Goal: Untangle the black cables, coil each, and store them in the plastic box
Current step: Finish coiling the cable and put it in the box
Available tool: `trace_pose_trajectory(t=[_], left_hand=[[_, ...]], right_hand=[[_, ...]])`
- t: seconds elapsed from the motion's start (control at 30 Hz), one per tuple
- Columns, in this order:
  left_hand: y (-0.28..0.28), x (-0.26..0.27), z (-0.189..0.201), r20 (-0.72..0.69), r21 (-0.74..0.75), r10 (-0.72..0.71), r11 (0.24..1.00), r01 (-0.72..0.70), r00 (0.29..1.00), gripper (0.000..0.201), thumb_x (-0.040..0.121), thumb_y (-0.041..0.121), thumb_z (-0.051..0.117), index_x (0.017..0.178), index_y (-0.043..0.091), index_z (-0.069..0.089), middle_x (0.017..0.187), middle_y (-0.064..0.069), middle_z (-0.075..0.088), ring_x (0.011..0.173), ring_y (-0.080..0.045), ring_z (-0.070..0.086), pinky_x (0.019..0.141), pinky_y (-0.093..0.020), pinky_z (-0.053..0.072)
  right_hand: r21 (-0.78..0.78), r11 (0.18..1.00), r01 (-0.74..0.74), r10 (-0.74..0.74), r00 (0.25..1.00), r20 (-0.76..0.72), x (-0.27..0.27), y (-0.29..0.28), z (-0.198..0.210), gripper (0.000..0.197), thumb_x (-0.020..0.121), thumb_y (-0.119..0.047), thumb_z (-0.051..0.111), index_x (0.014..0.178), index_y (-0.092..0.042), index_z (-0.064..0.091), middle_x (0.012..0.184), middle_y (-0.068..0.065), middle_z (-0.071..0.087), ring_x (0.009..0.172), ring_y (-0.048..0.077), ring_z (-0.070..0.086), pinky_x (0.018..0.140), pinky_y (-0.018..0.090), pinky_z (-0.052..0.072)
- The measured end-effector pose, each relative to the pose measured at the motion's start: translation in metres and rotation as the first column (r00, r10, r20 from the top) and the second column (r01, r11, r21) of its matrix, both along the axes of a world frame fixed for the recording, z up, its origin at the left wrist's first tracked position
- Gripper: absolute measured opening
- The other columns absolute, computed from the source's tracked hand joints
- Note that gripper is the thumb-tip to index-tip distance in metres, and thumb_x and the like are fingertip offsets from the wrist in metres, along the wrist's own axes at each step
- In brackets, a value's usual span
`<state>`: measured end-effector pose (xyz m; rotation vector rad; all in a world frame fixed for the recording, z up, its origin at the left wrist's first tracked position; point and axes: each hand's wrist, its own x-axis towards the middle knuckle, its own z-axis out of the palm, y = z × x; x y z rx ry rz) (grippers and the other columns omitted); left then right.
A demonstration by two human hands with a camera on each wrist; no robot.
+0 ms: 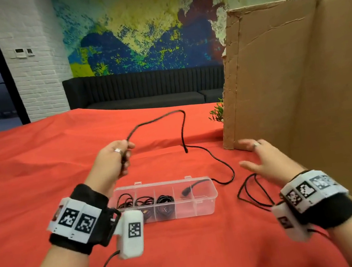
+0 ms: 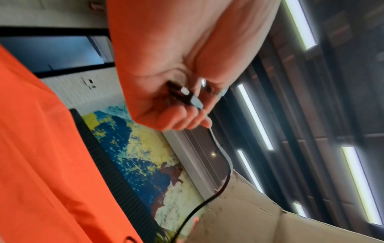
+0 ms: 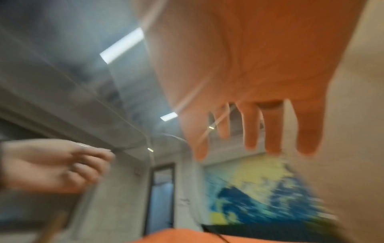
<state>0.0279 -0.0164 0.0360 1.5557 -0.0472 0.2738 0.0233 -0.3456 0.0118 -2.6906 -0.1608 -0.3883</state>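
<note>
The plastic box [image 1: 196,202] lay open on the red-covered bench [image 1: 24,172], nearest the viewer, between the two wrists and just below the left hand [image 1: 113,158]. Its three left compartments each held a coiled black cable [image 1: 164,202]. The fourth compartment held only a plug end [image 1: 186,192] of the loose cable [image 1: 222,162].

The left hand was raised above the box's far left corner. Its fingers were curled round one end of the loose cable, and the left wrist view showed the plug [image 2: 187,97] gripped against the palm. From this hand the cable arched up and away, dropped to the bench, then ran back toward the right end of the box.

The right hand [image 1: 267,162] hovered to the right of the box, fingers spread and straight, holding nothing. A loose loop of cable [image 1: 248,191] lay on the bench just beneath its wrist.

Beyond the right hand stood a cardboard screen [image 1: 303,87], its lower edge close to the fingertips.
</note>
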Motion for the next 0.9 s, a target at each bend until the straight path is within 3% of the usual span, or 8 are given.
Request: trace_pose_trajectory(t=[0.2, 0.27, 0.33, 0.4, 0.53, 0.73, 0.83, 0.9], left_hand=[[-0.032, -0.044, -0.017, -0.048, -0.014, -0.565, 0.825, 0.565, 0.824, 0.013, 0.091, 0.02, 0.05, 0.087, 0.008, 0.053, 0.054, 0.001, 0.039, 0.04, -0.005, 0.029, 0.039, -0.015, 0.031], [-0.034, -0.052, -0.023, -0.061, -0.14, -0.652, 0.755, 0.641, 0.755, 0.021, 0.086, 0.025, 0.048, 0.089, 0.007, 0.058, 0.049, 0.005, 0.028, 0.04, -0.005, 0.021, 0.038, -0.015, 0.025], [-0.033, -0.055, -0.028, -0.042, -0.318, -0.735, 0.652, 0.689, 0.677, 0.023, 0.086, 0.027, 0.051, 0.083, 0.007, 0.062, 0.046, 0.007, 0.025, 0.038, -0.005, 0.02, 0.038, -0.017, 0.025], [-0.027, -0.052, -0.032, 0.082, -0.537, -0.8, 0.467, 0.702, 0.595, 0.019, 0.086, 0.027, 0.06, 0.077, 0.01, 0.062, 0.046, 0.007, 0.032, 0.04, -0.006, 0.026, 0.041, -0.019, 0.033], [-0.02, -0.042, -0.039, 0.317, -0.764, -0.718, 0.193, 0.616, 0.619, 0.036, 0.098, 0.026, 0.04, 0.112, 0.003, 0.064, 0.105, -0.009, 0.069, 0.095, -0.021, 0.066, 0.085, -0.032, 0.051], [-0.043, -0.044, -0.04, 0.251, -0.646, -0.345, 0.636, 0.422, 0.905, 0.036, 0.088, 0.027, 0.043, 0.107, 0.005, 0.065, 0.12, -0.013, 0.064, 0.116, -0.023, 0.059, 0.097, -0.033, 0.047], [-0.04, -0.04, -0.048, 0.323, 0.07, -0.228, 0.974, 0.217, 0.919, 0.026, 0.091, 0.032, 0.042, 0.105, 0.02, 0.06, 0.111, 0.003, 0.066, 0.111, -0.005, 0.059, 0.098, -0.018, 0.044], [-0.034, -0.037, -0.052, 0.297, 0.554, -0.305, 0.827, 0.096, 0.905, 0.03, 0.089, 0.046, 0.034, 0.096, 0.028, 0.058, 0.095, 0.011, 0.064, 0.094, 0.001, 0.058, 0.087, -0.019, 0.044]], right_hand=[[0.021, 0.982, -0.186, 0.15, 0.852, 0.501, -0.021, 0.103, -0.001, 0.061, 0.087, -0.037, 0.052, 0.141, -0.039, 0.023, 0.146, 0.008, 0.036, 0.138, 0.027, 0.029, 0.108, 0.041, 0.025], [-0.012, 0.982, -0.191, 0.173, 0.859, 0.483, -0.023, 0.114, -0.005, 0.041, 0.088, -0.047, 0.03, 0.118, -0.029, 0.051, 0.103, -0.004, 0.066, 0.115, 0.025, 0.055, 0.098, 0.044, 0.038], [0.046, 0.962, -0.27, 0.245, 0.922, 0.301, -0.029, 0.118, -0.012, 0.051, 0.083, -0.058, 0.019, 0.101, -0.024, 0.051, 0.058, -0.014, 0.053, 0.083, 0.026, 0.063, 0.073, 0.034, 0.043], [0.069, 0.957, -0.28, 0.255, 0.933, 0.254, -0.03, 0.117, -0.022, 0.059, 0.077, -0.071, 0.014, 0.101, -0.026, 0.044, 0.059, -0.011, 0.054, 0.078, 0.03, 0.062, 0.062, 0.035, 0.04], [0.018, 0.932, -0.363, 0.343, 0.895, 0.286, -0.047, 0.119, -0.04, 0.061, 0.08, -0.075, -0.003, 0.098, -0.031, 0.034, 0.081, 0.0, 0.069, 0.076, 0.032, 0.063, 0.062, 0.041, 0.049], [-0.407, 0.836, -0.368, 0.496, 0.824, 0.275, -0.076, 0.133, -0.05, 0.017, 0.09, -0.04, 0.038, 0.084, -0.027, 0.046, 0.054, -0.006, 0.059, 0.049, 0.014, 0.057, 0.049, 0.022, 0.042], [-0.394, 0.838, -0.378, 0.525, 0.756, 0.39, -0.073, 0.133, -0.044, 0.019, 0.094, -0.038, 0.038, 0.08, -0.027, 0.046, 0.061, -0.009, 0.059, 0.056, 0.014, 0.058, 0.055, 0.027, 0.042], [-0.307, 0.873, -0.379, 0.485, 0.738, 0.469, -0.065, 0.128, -0.032, 0.018, 0.095, -0.039, 0.037, 0.087, -0.029, 0.05, 0.07, -0.009, 0.062, 0.064, 0.013, 0.059, 0.059, 0.028, 0.04]])
